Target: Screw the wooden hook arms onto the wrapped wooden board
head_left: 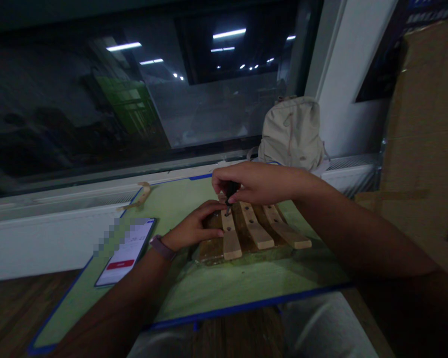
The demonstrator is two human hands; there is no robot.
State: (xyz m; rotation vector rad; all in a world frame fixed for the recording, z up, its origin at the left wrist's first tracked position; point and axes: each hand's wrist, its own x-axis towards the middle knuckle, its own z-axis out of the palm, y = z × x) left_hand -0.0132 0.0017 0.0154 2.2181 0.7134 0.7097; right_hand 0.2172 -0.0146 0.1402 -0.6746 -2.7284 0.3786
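My right hand (pixel 242 181) is closed around the black handle of a screwdriver (pixel 231 191), held upright. The screwdriver's tip meets the upper dark hole or screw of the leftmost wooden slat (pixel 232 244). My left hand (pixel 194 226) braces that same slat, thumb against its left edge and fingers near its upper end. Beneath lies a glossy brown wooden board (pixel 211 252). A middle slat (pixel 259 232) and a right slat (pixel 291 233) also rest across the board, with dark spots along them. My right hand hides the slats' far ends.
A phone (pixel 129 253) with its screen lit lies left on the green blue-edged table (pixel 242 293). Near the far left edge is a curved wooden piece (pixel 144 195). Behind are a beige backpack (pixel 293 132) and a window; cardboard (pixel 425 129) stands at right.
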